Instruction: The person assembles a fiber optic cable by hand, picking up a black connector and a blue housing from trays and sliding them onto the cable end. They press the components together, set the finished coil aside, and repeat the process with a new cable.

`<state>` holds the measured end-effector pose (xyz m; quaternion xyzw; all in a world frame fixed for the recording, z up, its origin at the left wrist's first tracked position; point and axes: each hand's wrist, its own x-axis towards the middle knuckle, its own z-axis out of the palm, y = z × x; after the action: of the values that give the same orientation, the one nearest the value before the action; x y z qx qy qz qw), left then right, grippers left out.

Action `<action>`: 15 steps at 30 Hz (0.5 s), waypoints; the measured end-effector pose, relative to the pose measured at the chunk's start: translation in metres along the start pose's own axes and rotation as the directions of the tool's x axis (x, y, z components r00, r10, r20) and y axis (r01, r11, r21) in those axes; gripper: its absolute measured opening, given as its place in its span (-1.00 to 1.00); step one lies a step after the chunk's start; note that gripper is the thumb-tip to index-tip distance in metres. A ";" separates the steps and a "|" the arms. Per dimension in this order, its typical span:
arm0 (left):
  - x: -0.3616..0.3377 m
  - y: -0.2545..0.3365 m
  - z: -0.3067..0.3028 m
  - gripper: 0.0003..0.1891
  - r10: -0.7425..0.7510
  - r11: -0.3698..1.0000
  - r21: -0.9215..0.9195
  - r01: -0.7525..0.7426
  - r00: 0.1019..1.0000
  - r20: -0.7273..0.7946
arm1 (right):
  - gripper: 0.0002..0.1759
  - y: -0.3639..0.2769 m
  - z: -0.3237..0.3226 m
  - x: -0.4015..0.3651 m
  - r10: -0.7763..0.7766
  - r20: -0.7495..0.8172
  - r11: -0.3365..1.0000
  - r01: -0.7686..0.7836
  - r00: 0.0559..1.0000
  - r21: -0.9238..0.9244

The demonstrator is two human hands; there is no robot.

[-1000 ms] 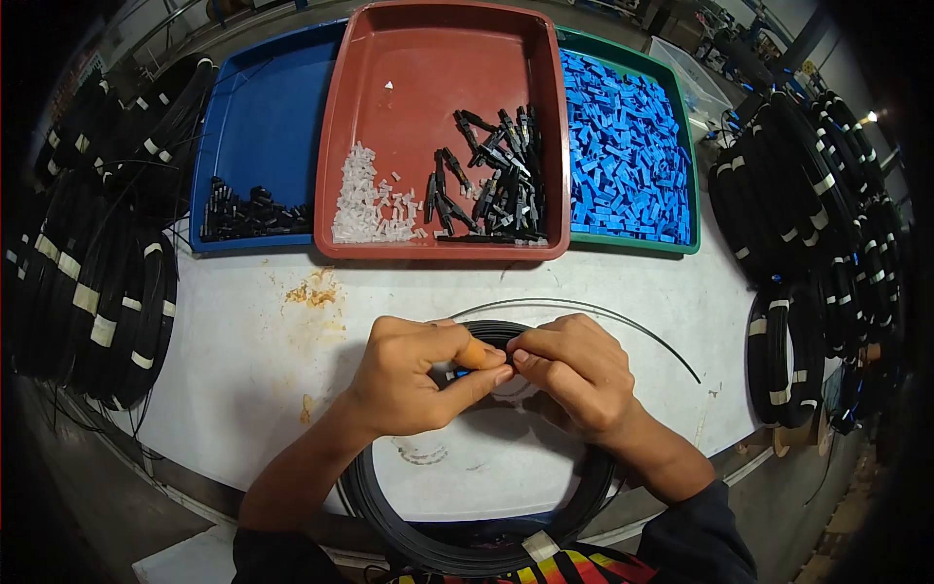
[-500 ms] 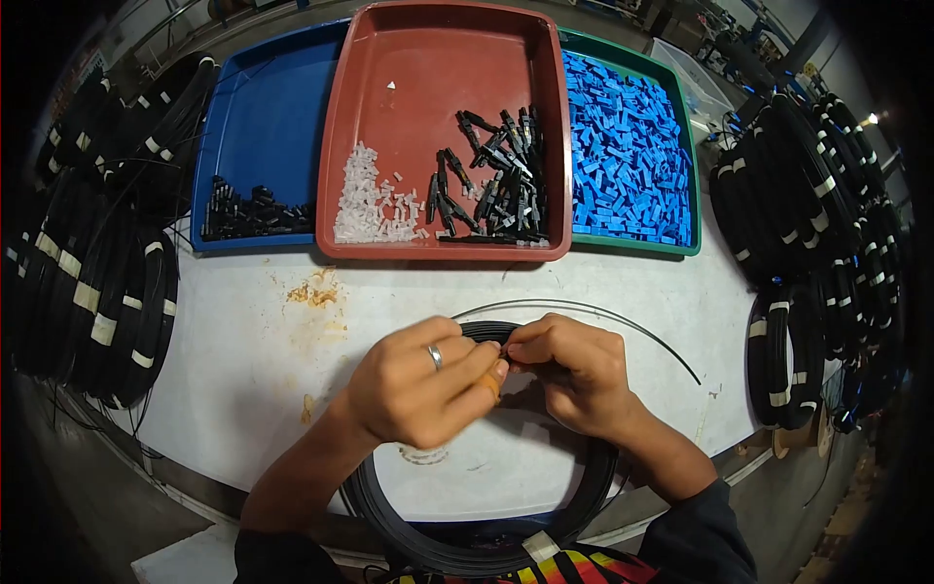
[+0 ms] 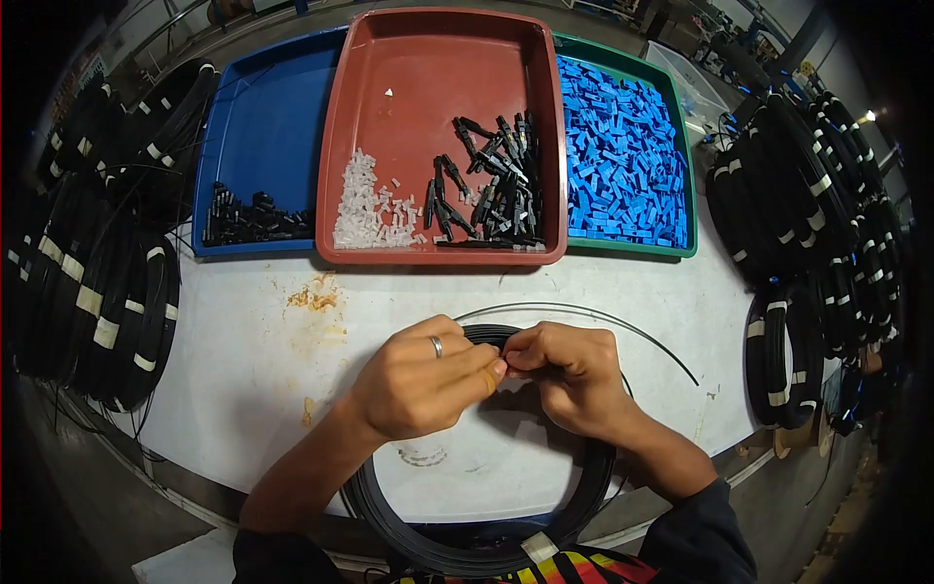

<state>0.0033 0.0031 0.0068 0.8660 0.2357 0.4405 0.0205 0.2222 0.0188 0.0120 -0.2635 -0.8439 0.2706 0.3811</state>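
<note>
My left hand [image 3: 416, 382], with a ring on one finger, and my right hand [image 3: 574, 375] meet over the far side of a coil of black cable [image 3: 584, 501]. Both are closed, fingertips pinched together and almost touching. Whatever sits between the fingertips is too small and covered to make out. The coil lies at the table's near edge, with a strip of whitish tape [image 3: 540, 547] around its near side. From behind my hands a loose cable end [image 3: 637, 329] arcs out to the right over the table.
Across the back stand a blue tray [image 3: 268, 117] with small black parts, a red tray [image 3: 418, 107] with clear pieces and black connectors, and a green tray [image 3: 689, 185] full of blue pieces. Taped cable coils are stacked left [image 3: 88, 302] and right [image 3: 778, 185].
My fingers have shifted slightly at the pinch, the left fingers drawing closer together. The view has moved a little; the coil and trays stay in place.
</note>
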 end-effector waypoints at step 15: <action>-0.001 0.003 0.000 -0.83 -0.128 0.992 -0.035 0.125 0.983 -0.132 | -0.57 0.005 0.003 0.003 -0.139 -0.074 0.990 0.136 0.988 -0.038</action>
<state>0.0044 0.0005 0.0069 0.8174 0.2854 0.4985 0.0440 0.2194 0.0232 0.0085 -0.2210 -0.8491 0.2196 0.4265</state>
